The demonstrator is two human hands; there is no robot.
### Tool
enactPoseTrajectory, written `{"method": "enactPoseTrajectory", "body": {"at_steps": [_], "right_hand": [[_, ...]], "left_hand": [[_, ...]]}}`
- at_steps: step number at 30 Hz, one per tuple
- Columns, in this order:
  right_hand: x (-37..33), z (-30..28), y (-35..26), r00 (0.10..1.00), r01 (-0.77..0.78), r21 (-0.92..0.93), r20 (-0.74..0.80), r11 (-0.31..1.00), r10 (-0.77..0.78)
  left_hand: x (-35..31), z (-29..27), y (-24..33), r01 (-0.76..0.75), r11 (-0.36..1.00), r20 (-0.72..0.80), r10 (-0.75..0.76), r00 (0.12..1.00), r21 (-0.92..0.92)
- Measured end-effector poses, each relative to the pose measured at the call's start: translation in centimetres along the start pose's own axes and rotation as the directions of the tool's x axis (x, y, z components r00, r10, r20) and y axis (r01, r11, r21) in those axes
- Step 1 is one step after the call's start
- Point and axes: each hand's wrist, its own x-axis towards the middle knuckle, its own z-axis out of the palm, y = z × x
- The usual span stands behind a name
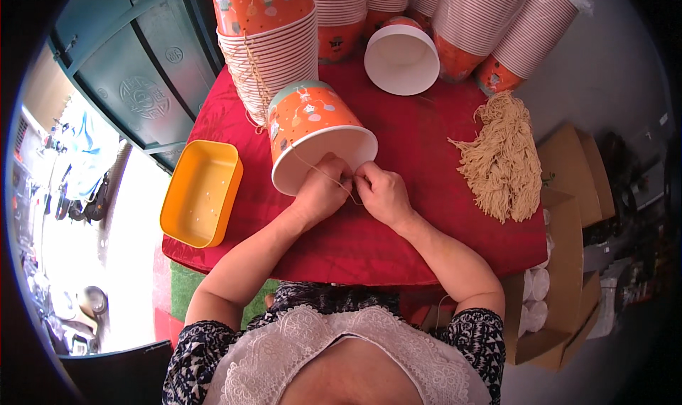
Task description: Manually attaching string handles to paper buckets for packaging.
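An orange paper bucket (316,115) with printed figures, a green base and a white rim lies tilted on its side, its mouth facing me. A thin tan string (310,163) crosses its rim and runs down to my hands. At the mouth's lower right, my left hand (325,189) is closed, fingers pinched on the string. My right hand (383,193) meets it just to the right, thumb and fingertips pressed together on the string. The string's end between the fingertips is hidden.
Stacked orange paper buckets (273,64) stand behind, some with string hanging down. Another white-lined bucket (403,60) lies open at the back. A bundle of tan strings (503,160) is on the right. At left sits a yellow plastic basket (234,185); a cardboard box (565,263) stands beside the red-covered table (440,245).
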Motion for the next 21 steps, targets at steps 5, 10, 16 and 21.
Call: {"method": "enactPoseTrajectory", "body": {"at_steps": [5,10,16,21], "right_hand": [[-0.08,0.12,-0.10,1.000,0.004,-0.023,-0.022,1.000,-0.005],[-0.11,0.29,0.09,1.000,0.008,-0.042,-0.028,0.999,-0.009],[-0.19,0.21,0.12,0.997,0.066,-0.093,-0.024,0.993,-0.069],[-0.11,-0.07,-0.14,0.991,0.135,-0.111,-0.012,0.985,-0.137]], "left_hand": [[0.04,0.10,-0.01,0.035,0.999,0.004,-0.035,0.999,0.009],[0.05,-0.36,0.51,0.044,0.999,0.035,-0.044,0.998,0.015],[0.11,-0.17,0.25,0.035,0.999,0.021,-0.035,0.999,0.008],[0.12,-0.12,0.10,0.020,1.000,0.010,-0.020,1.000,0.001]]}}
